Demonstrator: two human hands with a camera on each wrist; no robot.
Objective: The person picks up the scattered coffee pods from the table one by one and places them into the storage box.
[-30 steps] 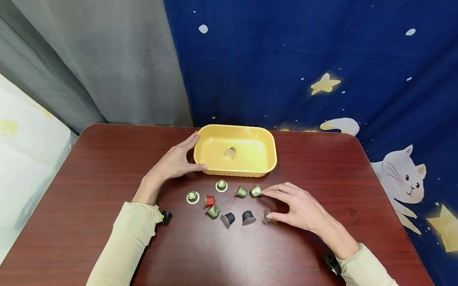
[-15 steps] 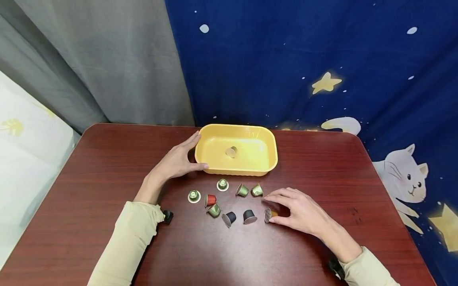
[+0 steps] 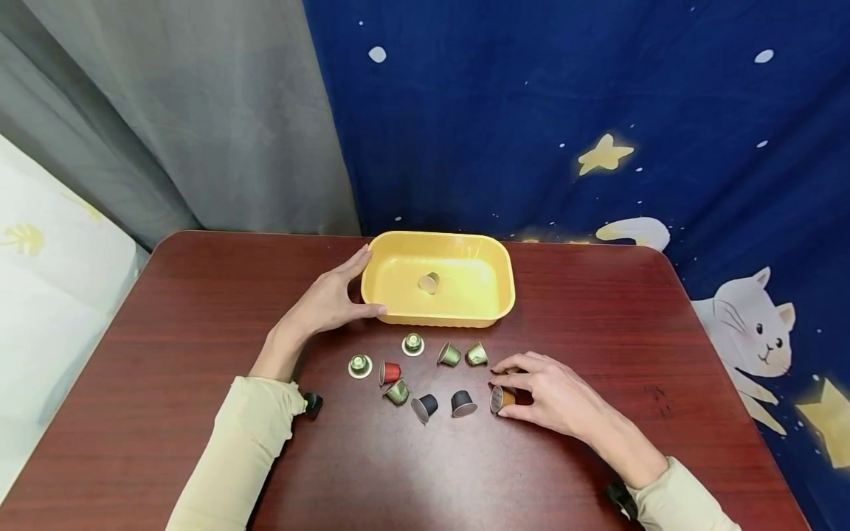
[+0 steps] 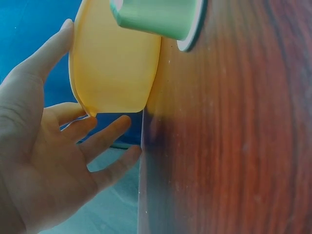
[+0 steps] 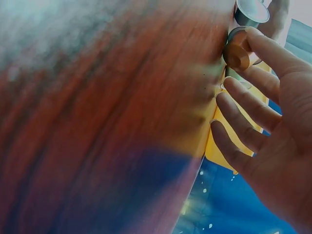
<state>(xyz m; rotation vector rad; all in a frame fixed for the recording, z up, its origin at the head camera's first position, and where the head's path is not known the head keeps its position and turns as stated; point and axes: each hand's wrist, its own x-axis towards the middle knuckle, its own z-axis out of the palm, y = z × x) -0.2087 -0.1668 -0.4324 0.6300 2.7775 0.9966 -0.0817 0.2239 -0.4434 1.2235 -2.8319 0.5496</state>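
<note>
From my end I see the orange capsule [image 3: 508,398] on its side on the worktop [image 3: 598,310], right of the middle and well in from the right edge, its lid facing the left edge. The right hand [image 3: 554,394] has it between thumb and index finger: I read a light pinch, thumb on the near-edge side and index on the far-edge side, the other fingers bent and spread, holding nothing else.

Towards the left edge from that grip I have two black capsules, one [image 3: 462,403] nearer the orange and one [image 3: 424,407] farther off. Two green capsules lie towards the far edge, the closer one [image 3: 477,355] just beyond the fingertips.

The left hand [image 3: 323,299] is wide open with fingers extended, touching the left end of the yellow tub [image 3: 458,321], which sits by the middle of the far edge. A pale capsule [image 3: 429,283] lies inside. Farther left, a red capsule [image 3: 389,372] lies close to another green one [image 3: 398,392].
</note>
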